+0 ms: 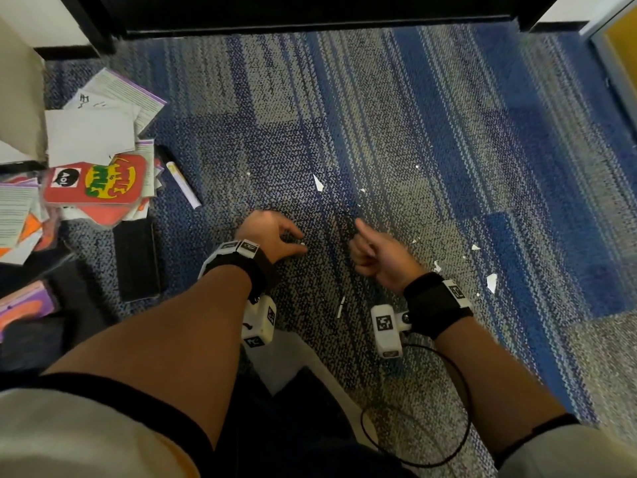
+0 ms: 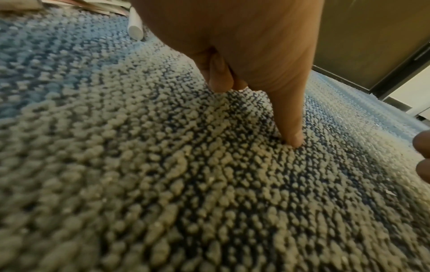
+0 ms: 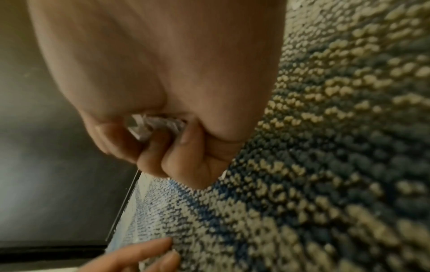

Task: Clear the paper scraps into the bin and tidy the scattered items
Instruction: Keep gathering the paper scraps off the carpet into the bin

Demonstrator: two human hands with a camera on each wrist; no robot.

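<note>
Blue and grey looped carpet (image 1: pixel 396 108) covers the floor where a person crouches, both forearms reaching down. Small white torn paper scraps (image 1: pixel 317 182) lie scattered across it, some ahead of the hands and several more off to the right, near the right wrist.

The left hand (image 1: pixel 275 234) hovers low with fingers spread and curved, its fingertips (image 2: pixel 294 139) touching the carpet around one tiny white fleck (image 1: pixel 302 243); it grips nothing yet. The right hand (image 1: pixel 375 251) is closed into a fist with the thumb raised, and the right wrist view shows a wad of crumpled white paper (image 3: pixel 158 125) clamped inside its curled fingers.

At the left lies a heap of loose white and purple printed sheets (image 1: pixel 103 115), a red card game packet (image 1: pixel 96 184), a white marker pen (image 1: pixel 182 184) and a flat black rectangular case (image 1: pixel 138 260). No bin is visible in any view.

Scrap gathering seems to be the step in hand, with plenty left to collect. Next, the left fingertips probably need a fine pinch to lift the fleck out of the pile, then pass it to the fist; tiny bits may cling in the loops.
</note>
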